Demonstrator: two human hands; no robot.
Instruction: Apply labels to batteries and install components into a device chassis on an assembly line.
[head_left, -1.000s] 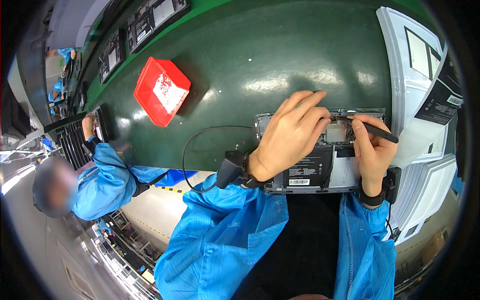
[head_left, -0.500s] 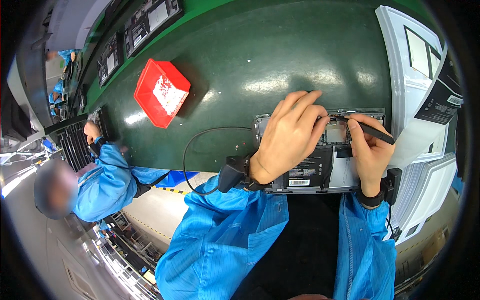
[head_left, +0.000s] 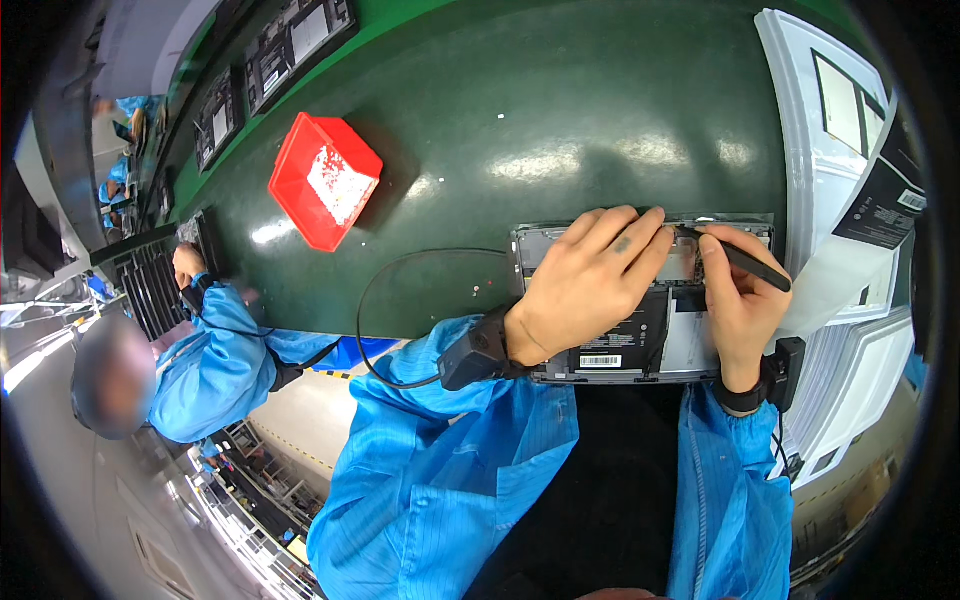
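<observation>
In front of me an opened laptop base (head_left: 690,342) lies on the green table, with its black battery (head_left: 622,335) and inner parts showing. My left hand (head_left: 590,285) rests palm down over its left and middle part. Its fingers are stretched out toward the far edge, next to the tool's tip. Between thumb and fingers, my right hand (head_left: 742,305) grips slim black tweezers (head_left: 752,264) that slant left over the upper right of the base. The fine tip and what it touches are too small to make out. Both wrists wear black strapped devices.
A red bin (head_left: 293,185) with small white bits stands far left of the laptop base. White trays (head_left: 835,375) are stacked at right, under a black labelled sheet (head_left: 880,205). More opened laptops (head_left: 298,45) lie at far left. A co-worker in blue (head_left: 215,365) works at left.
My left hand has shifted slightly, its fingers now laid flatter, with the thumb no longer held out toward the tip. My right hand and the tweezers have barely moved.
</observation>
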